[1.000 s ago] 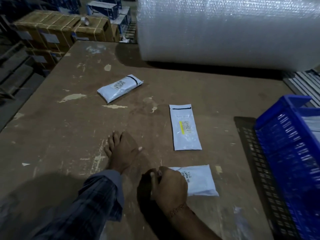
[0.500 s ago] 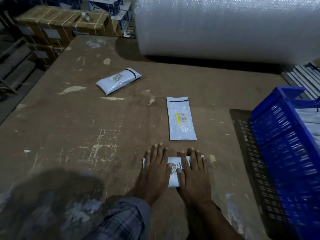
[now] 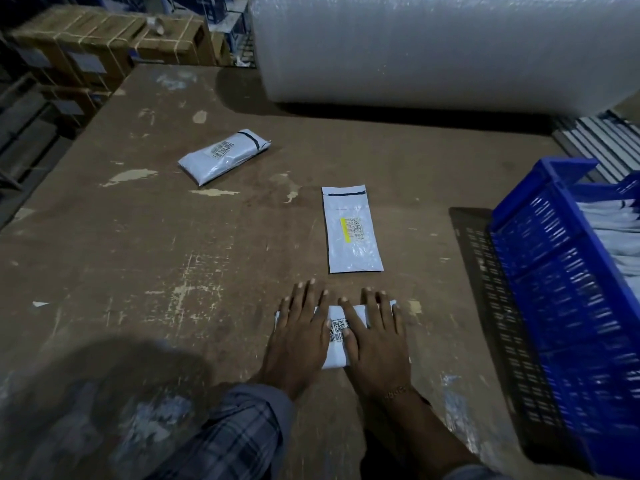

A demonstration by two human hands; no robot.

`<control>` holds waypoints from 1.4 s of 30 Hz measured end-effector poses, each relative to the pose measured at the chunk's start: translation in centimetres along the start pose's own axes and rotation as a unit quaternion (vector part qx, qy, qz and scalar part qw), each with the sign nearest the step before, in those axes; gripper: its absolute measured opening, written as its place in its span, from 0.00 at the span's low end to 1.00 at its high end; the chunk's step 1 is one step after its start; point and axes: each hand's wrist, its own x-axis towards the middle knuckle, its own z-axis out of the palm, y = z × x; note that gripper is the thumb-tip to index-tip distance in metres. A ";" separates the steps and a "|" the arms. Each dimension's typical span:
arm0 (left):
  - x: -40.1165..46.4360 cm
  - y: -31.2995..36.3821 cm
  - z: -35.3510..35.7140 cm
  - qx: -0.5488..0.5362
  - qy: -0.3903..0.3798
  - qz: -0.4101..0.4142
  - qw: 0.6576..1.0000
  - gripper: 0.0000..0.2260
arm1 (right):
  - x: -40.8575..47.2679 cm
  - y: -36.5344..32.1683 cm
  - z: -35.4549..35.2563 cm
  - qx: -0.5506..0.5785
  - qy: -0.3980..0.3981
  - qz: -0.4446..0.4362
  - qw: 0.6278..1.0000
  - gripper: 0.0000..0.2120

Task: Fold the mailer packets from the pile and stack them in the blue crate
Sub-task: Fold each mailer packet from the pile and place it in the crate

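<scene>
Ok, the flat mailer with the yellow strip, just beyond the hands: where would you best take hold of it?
Probably by the near short edge of the flat mailer, coming from the person's side. It lies flat and lengthwise away from them, that edge just beyond the right hand, with bare table around it.

Left hand (image 3: 299, 337) left table, now presses folded packet (image 3: 337, 337).

Dim storeroom, perhaps — worn table (image 3: 145, 244)

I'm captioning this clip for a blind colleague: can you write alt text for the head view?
Both hands, left and right, press flat on a folded white mailer packet on a worn brown table. Two more packets lie beyond, one flat, one bulging; a blue crate of packets sits at right.
</scene>
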 end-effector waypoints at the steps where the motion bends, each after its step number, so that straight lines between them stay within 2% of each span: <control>1: 0.0 0.0 0.2 0.001 0.003 -0.002 1.000 0.27 | 0.1 0.0 0.1 -0.001 0.001 -0.001 1.000 0.27; 9: 0.0 -0.4 1.1 -0.002 0.017 0.003 1.000 0.26 | 0.2 0.4 0.6 0.003 -0.001 -0.010 1.000 0.27; 16: -0.2 -0.3 1.3 -0.021 0.030 -0.013 0.999 0.27 | -3.1 0.6 0.8 0.030 0.004 -0.035 0.999 0.28; 21: -2.8 1.8 1.3 -0.007 0.019 0.027 0.999 0.31 | -0.3 1.6 0.4 0.029 -0.020 -0.032 0.999 0.26; 24: -3.4 1.2 1.7 -0.021 0.034 0.047 0.998 0.27 | -0.7 1.2 0.4 0.011 -0.026 -0.019 0.999 0.26; 30: -1.9 1.0 0.4 -0.017 0.029 -0.005 0.999 0.28 | -4.7 1.0 0.3 0.034 -0.023 -0.023 0.999 0.27; 36: -2.2 0.1 0.2 0.026 0.017 0.141 0.990 0.27 | -2.2 1.3 0.7 0.002 -0.029 -0.007 1.000 0.27; 37: -1.8 -0.6 0.0 0.027 0.004 0.132 0.991 0.27 | -3.0 1.1 0.5 0.001 -0.026 -0.010 1.000 0.27; 40: -1.0 -0.7 -0.5 0.021 -0.005 -0.004 1.000 0.28 | -5.3 0.6 -0.2 -0.003 -0.031 -0.029 0.999 0.30; 42: -1.1 0.6 -0.5 0.005 -0.013 -0.052 0.999 0.29 | -4.8 0.9 -0.2 -0.010 -0.038 -0.046 0.998 0.31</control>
